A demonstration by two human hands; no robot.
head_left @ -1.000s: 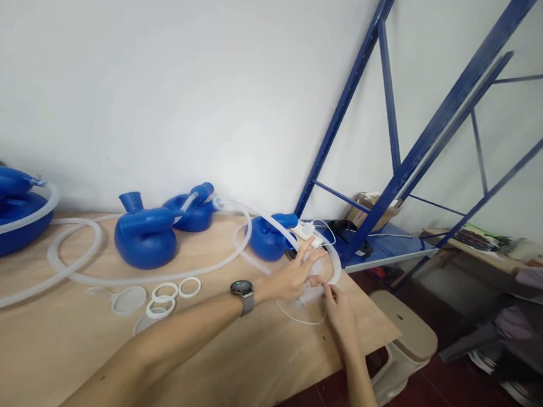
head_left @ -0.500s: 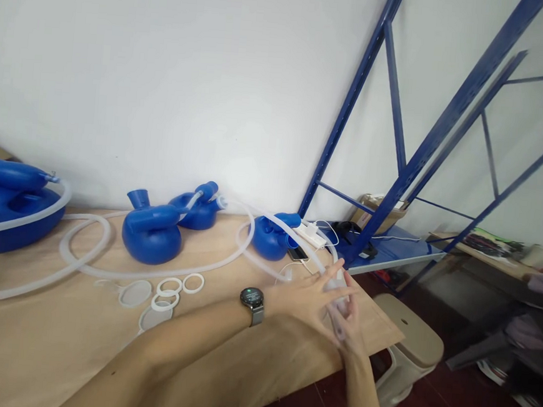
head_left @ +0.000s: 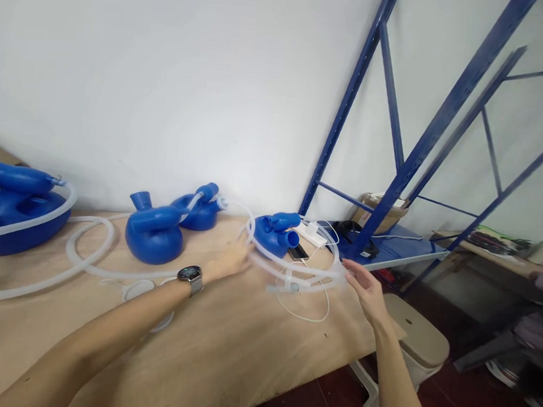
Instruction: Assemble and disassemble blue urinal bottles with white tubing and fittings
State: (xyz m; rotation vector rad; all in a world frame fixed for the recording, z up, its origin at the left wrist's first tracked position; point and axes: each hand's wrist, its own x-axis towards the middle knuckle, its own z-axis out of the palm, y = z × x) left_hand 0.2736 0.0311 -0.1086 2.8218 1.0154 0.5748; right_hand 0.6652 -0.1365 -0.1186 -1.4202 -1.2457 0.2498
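My left hand (head_left: 229, 260), a watch on its wrist, is over the middle of the table beside a loop of clear plastic tube (head_left: 295, 265). Motion smears its fingers, so I cannot tell whether they grip the tube. At the right end of that loop, my right hand (head_left: 364, 291) holds the tube between thumb and fingers. Behind the loop stands a blue plastic bottle (head_left: 269, 234) with an open round mouth facing forward. A small clear tube fitting (head_left: 288, 286) lies within the loop, near a thin white cable (head_left: 309, 319).
More blue bottles (head_left: 153, 235) with tubing stand along the wall. A white disc (head_left: 137, 289) lies partly behind my left forearm. A phone (head_left: 298, 251) and a white power strip (head_left: 311, 233) lie at the back right. Blue shelving (head_left: 426, 147) and a beige stool (head_left: 414, 331) are to the right.
My hands were together at the table's right end and have moved apart. The left one swept leftward over the table; the right shifted slightly right. The tube loop now spreads between them.
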